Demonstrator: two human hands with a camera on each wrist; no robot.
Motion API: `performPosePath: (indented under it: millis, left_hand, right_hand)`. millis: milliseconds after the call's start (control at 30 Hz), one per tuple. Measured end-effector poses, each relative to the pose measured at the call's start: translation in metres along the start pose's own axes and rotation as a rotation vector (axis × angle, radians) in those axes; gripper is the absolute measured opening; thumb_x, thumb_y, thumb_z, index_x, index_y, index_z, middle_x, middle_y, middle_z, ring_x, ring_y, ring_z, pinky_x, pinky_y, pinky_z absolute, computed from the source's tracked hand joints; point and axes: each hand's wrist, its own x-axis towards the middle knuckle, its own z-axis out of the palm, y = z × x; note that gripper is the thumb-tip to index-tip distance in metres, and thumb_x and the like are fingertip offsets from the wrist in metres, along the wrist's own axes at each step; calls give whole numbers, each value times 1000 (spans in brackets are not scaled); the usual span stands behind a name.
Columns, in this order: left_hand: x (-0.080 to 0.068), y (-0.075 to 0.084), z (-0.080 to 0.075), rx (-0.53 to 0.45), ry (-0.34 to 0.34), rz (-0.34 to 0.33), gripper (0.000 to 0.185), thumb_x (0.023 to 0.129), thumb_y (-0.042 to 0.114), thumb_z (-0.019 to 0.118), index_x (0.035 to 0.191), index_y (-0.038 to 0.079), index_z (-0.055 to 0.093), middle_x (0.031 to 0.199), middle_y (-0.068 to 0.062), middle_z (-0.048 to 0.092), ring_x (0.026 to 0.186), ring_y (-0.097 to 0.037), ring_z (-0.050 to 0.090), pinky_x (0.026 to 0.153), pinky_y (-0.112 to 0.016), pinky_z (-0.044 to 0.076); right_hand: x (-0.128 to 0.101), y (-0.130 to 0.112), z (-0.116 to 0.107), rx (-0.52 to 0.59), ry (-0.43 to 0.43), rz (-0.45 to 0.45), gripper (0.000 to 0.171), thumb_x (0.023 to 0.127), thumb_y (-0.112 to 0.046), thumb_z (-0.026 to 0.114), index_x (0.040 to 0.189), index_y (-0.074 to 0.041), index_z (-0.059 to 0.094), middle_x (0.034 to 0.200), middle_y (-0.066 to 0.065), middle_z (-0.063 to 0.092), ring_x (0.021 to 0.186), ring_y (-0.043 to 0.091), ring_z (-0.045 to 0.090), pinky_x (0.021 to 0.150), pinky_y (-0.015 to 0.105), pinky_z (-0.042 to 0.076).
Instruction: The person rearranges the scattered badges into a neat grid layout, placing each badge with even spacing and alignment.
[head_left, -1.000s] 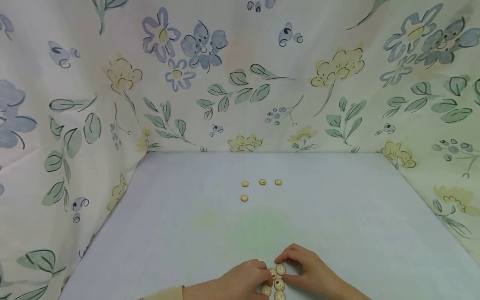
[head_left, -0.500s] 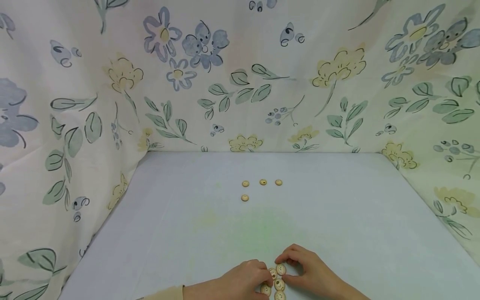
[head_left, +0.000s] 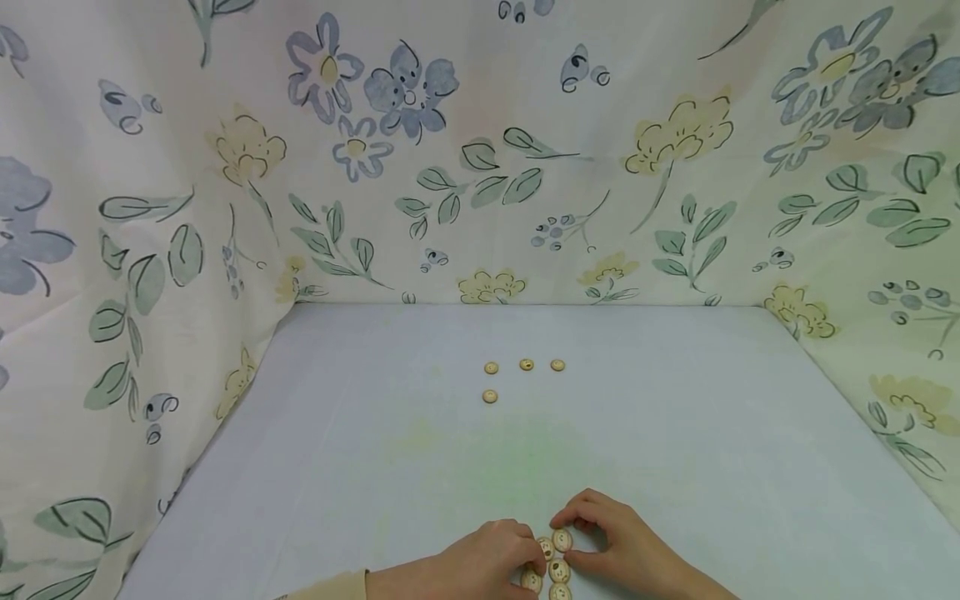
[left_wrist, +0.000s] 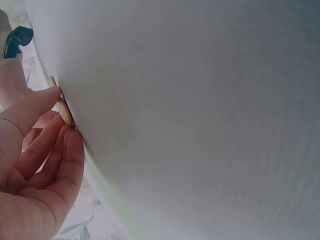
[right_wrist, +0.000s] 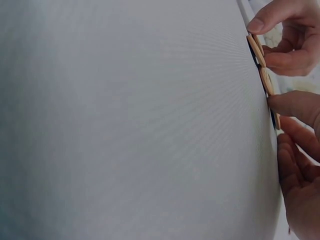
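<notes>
At the bottom of the head view, just right of centre, round wooden discs (head_left: 558, 571) lie flat in two columns, marked faces up; the dark markings are too small to read. The right column (head_left: 560, 592) has its long axis running up and down the frame, while the left column (head_left: 532, 581) leans, its top toward the right.

The right hand (head_left: 617, 540) pinches the topmost disc (head_left: 562, 540) of the right column between thumb and forefinger, the gap only as wide as the disc. The left hand (head_left: 497, 557) is curled with thumb and fingers closed about the left column (both wrist views catch discs edge-on, as thin slivers).

Higher up, near the middle of the frame, four more discs (head_left: 527, 364) lie apart: three in a row, one below the leftmost. They rest on a pale tabletop (head_left: 675, 433), with floral cloth (head_left: 480, 225) filling the upper frame.
</notes>
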Motion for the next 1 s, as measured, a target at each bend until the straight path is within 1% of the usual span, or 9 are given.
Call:
performPosePath:
  millis: [167,367,500,600,700,1000]
  left_hand:
    - [-1,-1,-2,-13,19,13,14,82,20,79,94,15,73,86,13,60,79,7,50,70,-5,36]
    - [-2,-2,-4,-61,54,18,13,81,14,78,93,14,73,86,13,60,77,8,49,70,-5,36]
    - [-3,-3,-6,-51,94,9,14,79,13,79,92,15,73,85,14,60,74,8,47,68,-3,34]
    - [-2,-4,-8,-59,116,-19,14,79,15,79,91,16,73,81,16,57,70,8,44,64,-4,34]
    - [0,-7,-12,-89,126,-56,13,80,16,80,90,16,72,78,17,54,68,6,43,62,-6,36]
    - [13,-22,-26,-147,162,-150,13,79,15,82,88,14,73,79,14,60,71,4,51,66,-9,41]
  right_hand:
    - [1,0,-1,0,-1,12,27,86,-20,76,110,-24,65,108,-12,59,91,6,56,78,22,48]
    - [0,-1,-1,10,-3,27,27,85,-20,76,110,-24,66,107,-11,60,89,6,55,77,22,48]
    - [0,-1,-1,17,-7,37,27,85,-20,76,110,-24,66,107,-11,60,89,6,55,77,22,48]
    - [0,-1,-1,15,-8,36,27,85,-20,76,110,-24,66,107,-11,60,90,6,55,77,22,48]
    - [0,-1,0,13,-9,33,26,86,-20,76,110,-24,66,107,-11,60,89,6,55,77,22,48]
    - [1,-2,0,11,12,-11,29,83,-15,78,108,-22,66,104,-10,61,88,7,56,76,22,48]
